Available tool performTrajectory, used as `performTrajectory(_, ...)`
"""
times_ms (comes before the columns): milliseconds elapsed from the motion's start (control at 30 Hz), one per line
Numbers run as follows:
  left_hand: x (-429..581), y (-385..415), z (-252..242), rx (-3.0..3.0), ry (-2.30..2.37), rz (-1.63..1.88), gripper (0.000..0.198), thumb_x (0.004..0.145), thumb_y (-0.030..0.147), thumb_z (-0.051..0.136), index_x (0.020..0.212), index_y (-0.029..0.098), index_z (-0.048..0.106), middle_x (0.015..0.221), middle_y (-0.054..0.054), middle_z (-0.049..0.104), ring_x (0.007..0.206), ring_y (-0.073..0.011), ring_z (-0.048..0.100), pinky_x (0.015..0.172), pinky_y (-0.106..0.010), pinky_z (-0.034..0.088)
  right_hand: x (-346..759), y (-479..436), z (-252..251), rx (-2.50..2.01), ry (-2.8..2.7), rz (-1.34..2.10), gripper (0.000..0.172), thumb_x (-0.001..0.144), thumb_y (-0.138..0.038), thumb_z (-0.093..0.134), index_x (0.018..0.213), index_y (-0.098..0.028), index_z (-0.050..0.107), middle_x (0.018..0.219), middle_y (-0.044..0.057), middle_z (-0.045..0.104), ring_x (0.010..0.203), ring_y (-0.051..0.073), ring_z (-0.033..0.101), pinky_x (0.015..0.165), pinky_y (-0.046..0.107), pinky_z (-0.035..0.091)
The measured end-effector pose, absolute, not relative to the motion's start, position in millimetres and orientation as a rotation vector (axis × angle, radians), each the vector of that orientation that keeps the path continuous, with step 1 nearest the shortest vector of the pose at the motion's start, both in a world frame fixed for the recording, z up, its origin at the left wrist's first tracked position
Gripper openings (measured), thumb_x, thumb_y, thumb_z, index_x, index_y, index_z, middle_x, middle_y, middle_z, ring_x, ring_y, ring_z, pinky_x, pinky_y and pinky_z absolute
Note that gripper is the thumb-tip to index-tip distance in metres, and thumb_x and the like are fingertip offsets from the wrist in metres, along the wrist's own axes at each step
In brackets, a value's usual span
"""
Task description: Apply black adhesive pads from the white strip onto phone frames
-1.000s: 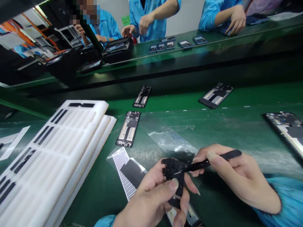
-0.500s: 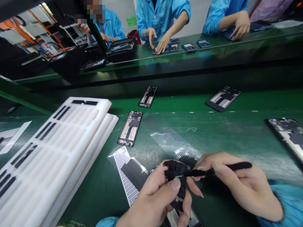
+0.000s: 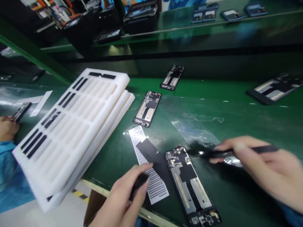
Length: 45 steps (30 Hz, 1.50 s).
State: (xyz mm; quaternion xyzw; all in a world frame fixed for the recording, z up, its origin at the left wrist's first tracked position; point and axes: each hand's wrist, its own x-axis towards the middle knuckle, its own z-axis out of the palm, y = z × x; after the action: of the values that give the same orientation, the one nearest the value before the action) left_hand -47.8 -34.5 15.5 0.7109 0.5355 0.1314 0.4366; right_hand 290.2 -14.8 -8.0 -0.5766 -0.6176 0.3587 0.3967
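Now that the small black plastic part [image 3: 139,184] has come away, the left hand [image 3: 123,198] pinches it beside the open black phone frame [image 3: 189,183]. Right hand [image 3: 258,164] fingers grip black tweezers [image 3: 227,154], swung off to the frame's right.

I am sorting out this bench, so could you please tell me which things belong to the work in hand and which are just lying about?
In hand:
left hand pinching a small black part
right hand holding black tweezers
open phone frame between the hands
perforated sheet beside it

Lying about:
stacked white foam trays
phone frames farther up the green belt
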Motion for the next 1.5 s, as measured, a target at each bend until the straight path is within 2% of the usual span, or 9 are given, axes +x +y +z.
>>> performTrajectory(100,-76.2,-59.3,4.3,2.372,1.165,0.129,0.05,0.097,0.009,0.038,0.142,0.027,0.048,0.12,-0.01,0.067,0.097,-0.0194,0.067,0.077,-0.027,0.056,247.4,-19.4,-5.2,-1.199,-1.826,1.06,0.018,0.097,-0.025,0.059,0.1,-0.03,0.076,0.091,0.001,0.08,0.08,0.018,0.077,0.07,0.022,0.063)
performTrajectory(233,-82.1,-81.0,-7.9,2.833,0.913,-0.12,0.046,0.1,0.015,0.038,0.144,0.021,0.051,0.148,-0.014,0.055,0.085,-0.0206,0.069,0.071,-0.033,0.059,210.9,-29.9,-8.5,-0.921,-2.046,1.376,0.026,0.096,-0.014,0.056,0.114,-0.022,0.072,0.095,0.006,0.078,0.087,0.019,0.074,0.079,0.028,0.061)
performTrajectory(400,-75.8,-88.5,-13.6,2.884,0.852,-0.283,0.05,0.099,0.015,0.037,0.149,0.016,0.046,0.154,-0.011,0.045,0.089,-0.022,0.068,0.068,-0.032,0.061,201.4,-29.4,-15.3,-0.841,-2.081,1.473,0.026,0.097,-0.012,0.053,0.115,-0.019,0.071,0.09,0.008,0.076,0.083,0.019,0.071,0.074,0.03,0.058)
performTrajectory(633,-75.9,-94.8,-12.7,2.765,0.953,-0.308,0.055,0.1,0.011,0.028,0.154,0.019,0.036,0.164,-0.004,0.031,0.095,-0.0218,0.06,0.073,-0.033,0.061,203.0,-29.9,-24.4,-0.789,-2.08,1.492,0.025,0.103,-0.017,0.046,0.117,-0.015,0.066,0.09,0.009,0.073,0.082,0.019,0.069,0.073,0.03,0.057)
performTrajectory(767,-74.7,-95.2,-10.4,2.765,0.959,-0.363,0.058,0.099,0.008,0.027,0.154,0.021,0.035,0.164,-0.002,0.031,0.094,-0.0205,0.058,0.074,-0.032,0.06,201.8,-29.3,-22.3,-0.789,-2.1,1.468,0.023,0.103,-0.017,0.046,0.116,-0.016,0.065,0.091,0.009,0.073,0.084,0.018,0.069,0.075,0.03,0.057)
performTrajectory(1100,-75.7,-93.8,-12.8,2.77,0.92,-0.337,0.053,0.102,0.013,0.027,0.153,0.02,0.039,0.163,-0.005,0.033,0.098,-0.0231,0.059,0.073,-0.035,0.061,200.3,-24.2,-15.7,-0.79,-2.15,1.511,0.025,0.105,-0.02,0.043,0.119,-0.016,0.063,0.09,0.009,0.071,0.084,0.018,0.067,0.076,0.03,0.055)
performTrajectory(1200,-75.4,-93.1,-11.8,2.772,0.914,-0.33,0.052,0.101,0.011,0.029,0.15,0.02,0.043,0.162,-0.005,0.036,0.095,-0.0223,0.06,0.072,-0.034,0.061,197.4,-20.4,-6.3,-0.812,-2.253,1.53,0.024,0.105,-0.02,0.043,0.114,-0.017,0.065,0.091,0.008,0.07,0.084,0.018,0.065,0.076,0.03,0.053)
performTrajectory(1333,-75.0,-91.2,-9.4,2.798,0.932,-0.298,0.051,0.099,0.009,0.033,0.147,0.02,0.048,0.157,-0.006,0.045,0.093,-0.0223,0.061,0.07,-0.034,0.06,185.4,-7.8,8.8,-0.825,-2.484,1.517,0.025,0.105,-0.024,0.045,0.096,-0.018,0.068,0.083,0.004,0.067,0.077,0.017,0.063,0.069,0.029,0.05)
performTrajectory(1500,-74.8,-88.7,-9.0,2.77,0.94,-0.219,0.049,0.1,0.012,0.032,0.144,0.019,0.052,0.145,-0.004,0.059,0.087,-0.021,0.062,0.066,-0.032,0.06,171.5,16.3,10.0,-0.827,-2.466,1.582,0.023,0.103,-0.025,0.049,0.105,-0.021,0.072,0.091,0.003,0.073,0.085,0.017,0.07,0.074,0.027,0.053)
